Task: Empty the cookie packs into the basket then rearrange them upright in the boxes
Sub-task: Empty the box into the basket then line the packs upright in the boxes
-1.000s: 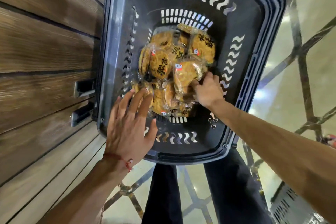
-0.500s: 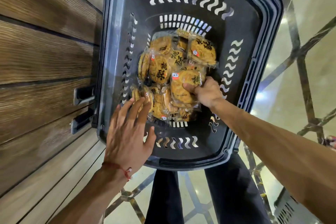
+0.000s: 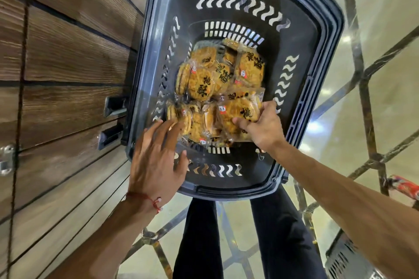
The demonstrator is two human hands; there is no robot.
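A heap of clear-wrapped golden cookie packs [image 3: 215,88], each printed with bold black characters and a small red-and-white label, lies on the floor of one dark grey plastic shopping basket [image 3: 326,56] with wavy and straight slots cut through its walls and bottom. Roughly nine or ten packs show in the pile; an exact count cannot be made because they overlap, some lying flat with the print up and some standing on edge. The right hand [image 3: 264,127] is clamped on one pack at the near right of the heap [image 3: 240,112], thumb on its printed face and fingers curled around its right edge. The left hand [image 3: 156,158] is spread wide and flat above the basket's near left corner, gripping nothing, its fingertips [image 3: 169,123] touching or just over the on-edge packs at the heap's near left. One thin red string bracelet [image 3: 149,199] circles the left wrist. Two dark trouser legs [image 3: 199,242] stand just beyond the basket's near rim on a glossy pale floor crossed by dark lines [image 3: 376,88]. To the left runs a brown wood-grain panelled wall [image 3: 59,63], and two dark handle brackets [image 3: 113,106] jut from the basket toward it. A second slotted dark basket [image 3: 347,258] shows partly at the lower right corner.
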